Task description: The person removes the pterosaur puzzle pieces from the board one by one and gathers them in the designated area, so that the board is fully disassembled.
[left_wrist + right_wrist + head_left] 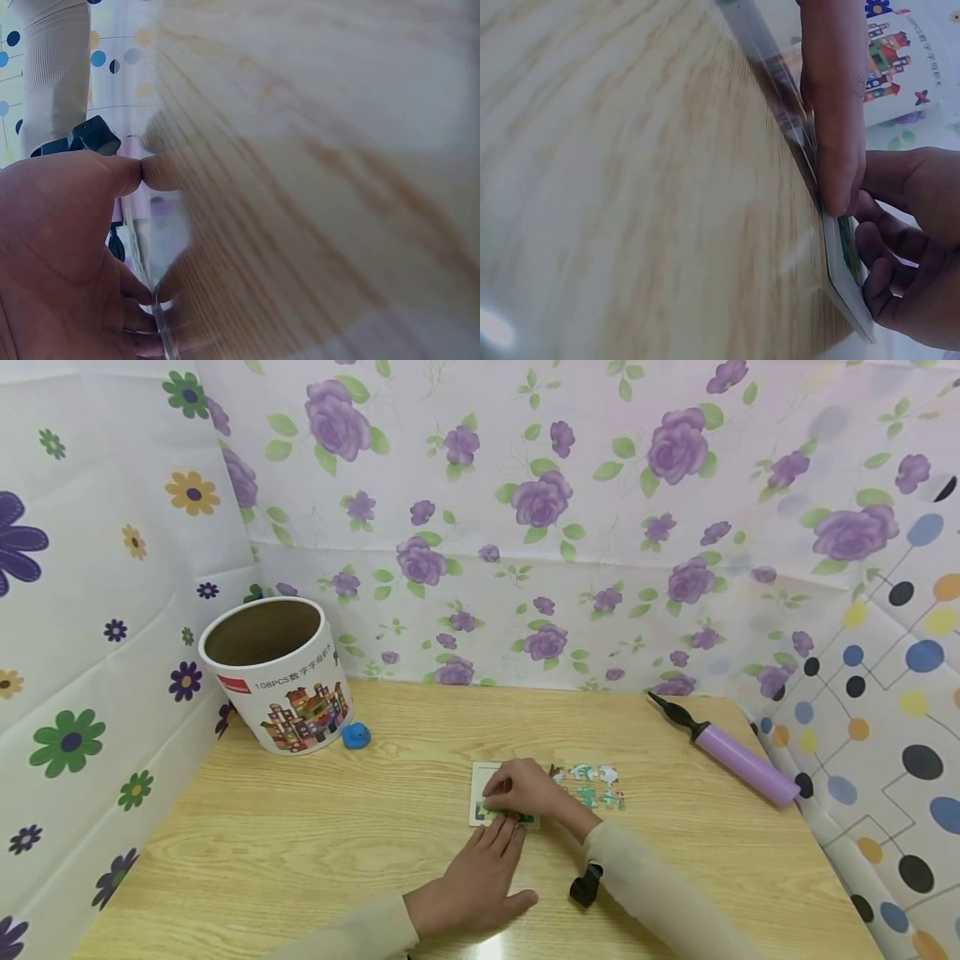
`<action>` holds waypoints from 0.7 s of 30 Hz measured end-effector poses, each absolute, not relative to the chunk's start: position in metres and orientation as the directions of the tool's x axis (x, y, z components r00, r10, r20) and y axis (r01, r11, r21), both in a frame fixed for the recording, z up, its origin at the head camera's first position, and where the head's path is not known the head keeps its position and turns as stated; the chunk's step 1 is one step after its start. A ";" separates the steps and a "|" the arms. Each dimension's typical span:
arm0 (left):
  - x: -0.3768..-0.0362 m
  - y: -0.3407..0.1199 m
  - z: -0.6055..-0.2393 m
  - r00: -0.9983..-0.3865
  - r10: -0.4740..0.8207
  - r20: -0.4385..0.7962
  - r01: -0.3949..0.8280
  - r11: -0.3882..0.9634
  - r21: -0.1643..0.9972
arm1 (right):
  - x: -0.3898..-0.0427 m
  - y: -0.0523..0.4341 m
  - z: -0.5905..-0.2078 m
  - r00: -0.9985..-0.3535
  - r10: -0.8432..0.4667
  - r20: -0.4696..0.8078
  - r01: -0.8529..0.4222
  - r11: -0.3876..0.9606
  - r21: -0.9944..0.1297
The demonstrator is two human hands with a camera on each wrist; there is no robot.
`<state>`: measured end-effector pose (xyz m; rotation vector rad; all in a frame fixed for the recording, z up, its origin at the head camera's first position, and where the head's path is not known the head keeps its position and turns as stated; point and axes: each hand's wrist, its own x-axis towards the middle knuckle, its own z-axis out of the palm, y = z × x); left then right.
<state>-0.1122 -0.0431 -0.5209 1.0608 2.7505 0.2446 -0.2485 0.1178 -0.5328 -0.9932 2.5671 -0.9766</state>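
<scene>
The puzzle board (481, 781) is found beneath the right hand (528, 786), its near edge touched by the left hand (478, 878). It is judged light and stiff, best held by the edges. The left is extended straight-fingered, nothing gripped; the right is curled, its grip, if any, hidden. Loose pieces (587, 797) are noted right of both.

Puzzle board (482, 778) partly hidden by right hand (528, 787)

Puzzle pieces (587, 797) on table (315, 835), right of board (482, 778).
</scene>
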 end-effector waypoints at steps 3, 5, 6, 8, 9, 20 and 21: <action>-0.112 -0.043 -0.520 -0.731 0.674 -0.109 0.646 0.734 0.207 | -0.248 0.118 -0.532 -0.751 -0.660 0.023 -0.493 0.537 -0.685; -0.112 -0.043 -0.519 -0.734 0.670 -0.110 0.645 0.738 0.196 | -0.248 0.118 -0.532 -0.752 -0.658 0.018 -0.476 0.525 -0.705; -0.112 -0.043 -0.519 -0.734 0.670 -0.111 0.645 0.739 0.193 | -0.248 0.118 -0.532 -0.753 -0.658 0.017 -0.469 0.518 -0.715; -0.112 -0.043 -0.518 -0.736 0.668 -0.113 0.645 0.742 0.185 | -0.248 0.119 -0.532 -0.754 -0.657 0.014 -0.455 0.506 -0.732; -0.112 -0.043 -0.517 -0.736 0.667 -0.114 0.645 0.743 0.180 | -0.248 0.119 -0.532 -0.755 -0.656 0.013 -0.450 0.504 -0.737; -0.113 -0.044 -0.519 -0.730 0.676 -0.098 0.653 0.733 0.192 | -0.248 0.123 -0.529 -0.802 -0.598 0.014 -0.412 0.534 -0.738; -0.113 -0.045 -0.520 -0.729 0.678 -0.095 0.655 0.731 0.192 | -0.249 0.124 -0.528 -0.806 -0.592 0.020 -0.413 0.538 -0.735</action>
